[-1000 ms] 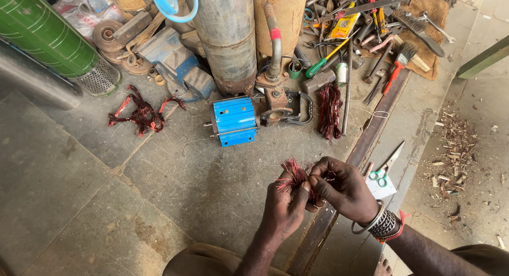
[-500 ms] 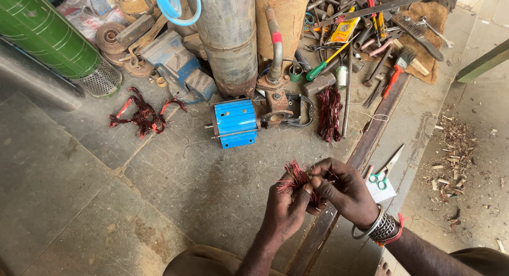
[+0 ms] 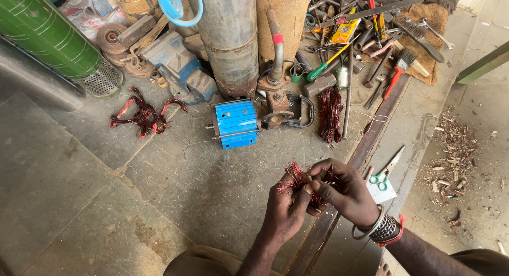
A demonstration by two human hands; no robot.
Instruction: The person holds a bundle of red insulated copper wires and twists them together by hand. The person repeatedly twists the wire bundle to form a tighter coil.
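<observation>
Both of my hands hold one bundle of red copper winding wire [image 3: 296, 178] low in the head view. My left hand [image 3: 286, 209] grips the bundle from below, its cut ends fanning out above the thumb. My right hand [image 3: 347, 191], with metal bangles at the wrist, pinches strands at the bundle's right side. A blue electric motor with a rusty pump head [image 3: 236, 123] lies on the concrete floor just beyond my hands.
Another red wire bundle [image 3: 331, 112] lies right of the motor, a tangled one [image 3: 144, 116] to its left. Scissors [image 3: 384, 172] lie by a metal rail [image 3: 371, 141]. Steel and green cylinders [image 3: 228, 37] and scattered hand tools [image 3: 371, 37] crowd the far side.
My hands have stayed in nearly the same place with the bundle. The fingers of my right hand have shifted a little along the strands.
</observation>
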